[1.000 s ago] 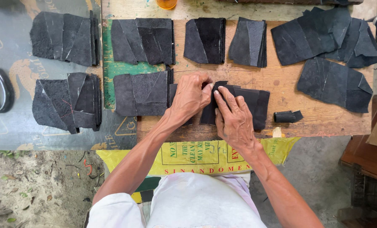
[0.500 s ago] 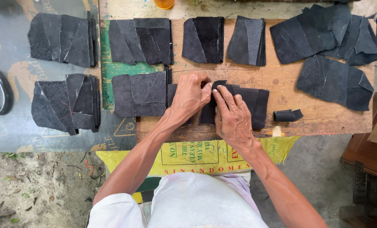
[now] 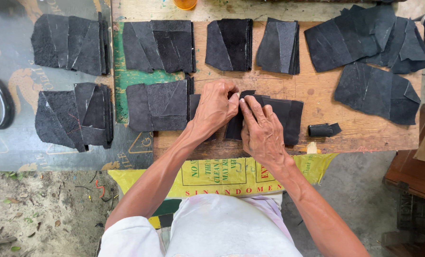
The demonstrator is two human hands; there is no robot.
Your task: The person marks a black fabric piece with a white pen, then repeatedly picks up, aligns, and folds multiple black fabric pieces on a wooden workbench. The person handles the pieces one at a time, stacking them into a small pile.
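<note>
Leather pieces cover most of what I see from the head camera. Far left, on a grey printed sheet (image 3: 12,147), lie two dark stacks: an upper stack (image 3: 69,43) and a lower stack (image 3: 74,116) with a few pale threads on it. Next comes a green-painted patch of the wooden bench (image 3: 317,95), carrying another flat pile (image 3: 159,45) above and a wide folded piece (image 3: 157,105) below, just beside my left wrist.

My left hand (image 3: 215,105) is curled, fingers bent under, knuckles up, pinching the top left edge of the black leather stack (image 3: 284,119) at the middle of the bench. My right hand (image 3: 262,131) lies flat on that same stack, fingers together and pointing up and left, pressing it down; fingertips of both hands nearly meet. The stack sits near the front edge of the bench, partly hidden under both hands.

Above the hands are two smaller dark piles, a black one (image 3: 230,45) and a greyer one (image 3: 279,46), and an orange cup rim (image 3: 185,4) at the top edge. Right of the stack lies a small black roll (image 3: 323,129), apart from it. Further right, two large overlapping heaps (image 3: 369,35) and (image 3: 376,93) fill the bench end. A yellow printed sack (image 3: 222,177) hangs off the front edge over my lap
</note>
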